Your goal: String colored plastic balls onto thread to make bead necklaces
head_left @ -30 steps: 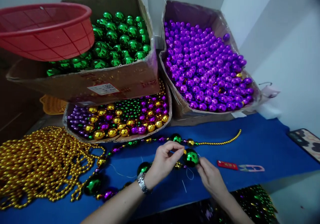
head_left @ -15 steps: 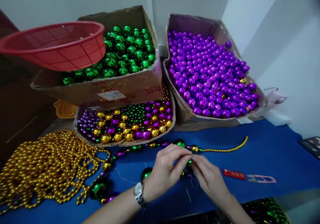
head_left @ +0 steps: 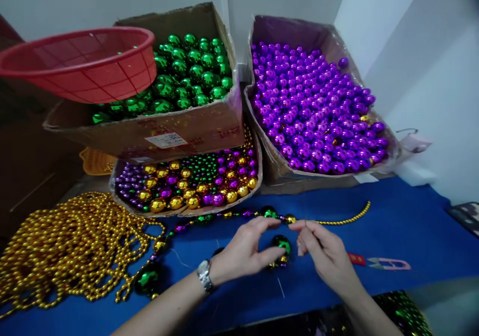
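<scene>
Between one green ball (head_left: 283, 245) and one cutter (head_left: 384, 261), right hand (head_left: 326, 251) pinches; left hand (head_left: 245, 250) gapes.

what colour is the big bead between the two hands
The big bead is shiny green, best seen in the head view.

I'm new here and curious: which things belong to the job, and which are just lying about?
Likely part of the job:
green ball by the left hand
strung beads
boxed green balls, purple balls and mixed beads
gold bead chains
snips, untouched

Likely just lying about:
red basket
red item by the snips
dark object, right edge
</scene>
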`<control>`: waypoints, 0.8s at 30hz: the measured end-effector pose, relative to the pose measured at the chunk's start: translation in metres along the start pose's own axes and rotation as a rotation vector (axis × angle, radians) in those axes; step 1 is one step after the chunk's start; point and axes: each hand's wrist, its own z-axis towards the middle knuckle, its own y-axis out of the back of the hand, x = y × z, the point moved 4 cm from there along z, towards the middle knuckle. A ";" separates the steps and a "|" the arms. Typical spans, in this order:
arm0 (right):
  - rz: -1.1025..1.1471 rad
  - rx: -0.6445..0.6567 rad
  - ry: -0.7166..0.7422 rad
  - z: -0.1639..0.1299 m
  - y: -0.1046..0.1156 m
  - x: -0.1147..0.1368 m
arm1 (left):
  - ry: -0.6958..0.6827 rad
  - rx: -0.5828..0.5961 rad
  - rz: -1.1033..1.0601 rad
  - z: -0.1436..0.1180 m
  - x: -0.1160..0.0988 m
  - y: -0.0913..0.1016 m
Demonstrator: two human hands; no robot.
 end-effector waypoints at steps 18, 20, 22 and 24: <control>0.518 -0.702 0.078 0.007 0.125 0.021 | 0.071 0.400 0.683 -0.012 0.049 -0.042; 0.530 -0.678 0.062 0.006 0.120 0.017 | 0.066 0.436 0.763 -0.015 0.050 -0.032; 0.531 -0.630 0.036 0.004 0.109 0.014 | 0.064 0.483 0.816 -0.018 0.052 -0.026; 0.518 -0.577 0.009 0.002 0.095 0.011 | 0.068 0.499 0.845 -0.018 0.052 -0.021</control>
